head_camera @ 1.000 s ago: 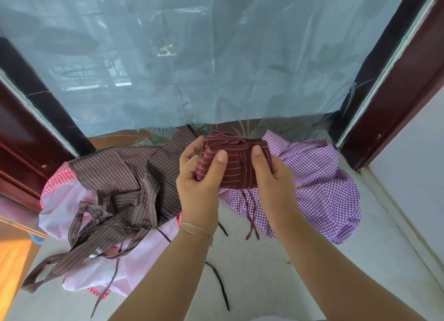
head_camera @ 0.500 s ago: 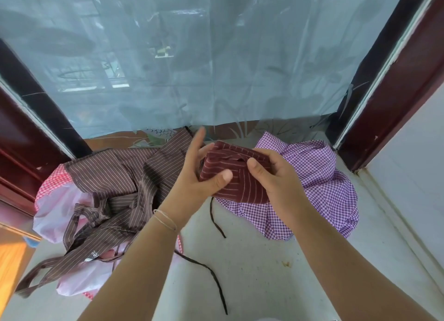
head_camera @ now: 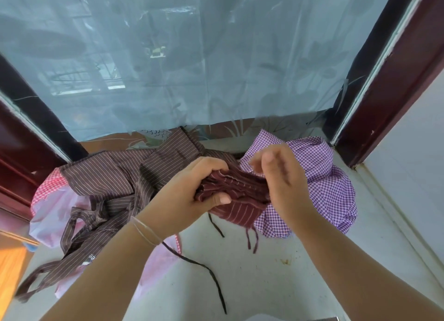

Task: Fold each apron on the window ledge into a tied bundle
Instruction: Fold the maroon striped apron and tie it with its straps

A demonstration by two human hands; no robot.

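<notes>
The left hand (head_camera: 192,195) grips the folded maroon cotton apron with thin pale stripes (head_camera: 236,195), fingers curled over its top edge and thumb pressed against its front, so this grip is clamped on the cloth. The bundle is held just above the pale grey window ledge (head_camera: 264,284), and its thin ties (head_camera: 252,241) dangle loose beneath the grip. The right hand (head_camera: 283,183) is at the bundle's right end with its fingers loosely curled; it is blurred, and I cannot tell whether this second grip is pinching cloth or only touching it.

Left of the grip lies a crumpled brown cotton apron with fine white stripes (head_camera: 108,183), its straps trailing toward the near-left corner, spread over a pale pink apron with red gingham trim (head_camera: 48,200). Below the grip a dark narrow strap (head_camera: 209,272) snakes across the ledge. Right of the grip, touching the bundle from behind, sits a heaped purple-and-white gingham apron (head_camera: 331,188). Beyond everything hangs a translucent blue-grey plastic curtain (head_camera: 192,68).

By my reading the task is in its early part: the maroon apron is folded small but its ties hang free, so the knot seems not yet made, and the brown, pink and purple aprons look unfolded and are all left to do.

A small white mark (head_camera: 87,259) shows on a brown strap well left and below the grip; it is too small to read.
</notes>
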